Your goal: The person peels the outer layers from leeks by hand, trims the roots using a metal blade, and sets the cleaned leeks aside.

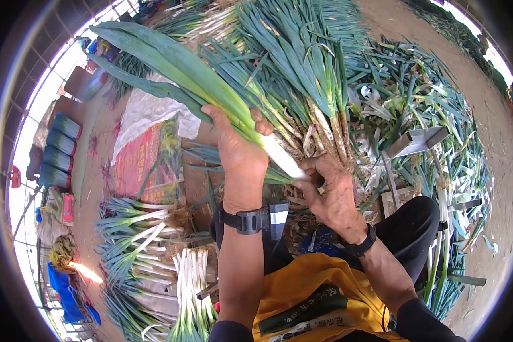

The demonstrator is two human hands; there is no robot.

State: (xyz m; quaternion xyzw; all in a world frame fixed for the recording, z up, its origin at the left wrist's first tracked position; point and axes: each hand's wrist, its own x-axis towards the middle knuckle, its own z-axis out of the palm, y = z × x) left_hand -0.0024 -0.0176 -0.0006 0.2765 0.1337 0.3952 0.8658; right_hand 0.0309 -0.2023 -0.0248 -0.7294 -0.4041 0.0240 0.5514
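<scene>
A big green onion (210,77) slants across the middle, its leaves up at the left and its white end down at the right. My left hand (240,145) is closed around its stalk, where green turns to white. At the white root end my right hand (332,191) pinches with thumb and fingers. Beyond my hands lies a heap of untrimmed green onions (302,62) with brown, dirty bases. Cleaned green onions (139,228) lie in bunches at the lower left, and another white-stemmed bunch (192,279) lies closer to me.
Stripped leaves and peelings (404,91) are piled on the right, around a metal stand (417,141). A printed sack (148,162) and a white sheet (148,114) cover ground at the left. Packed bundles (58,151) stand along the far left wall.
</scene>
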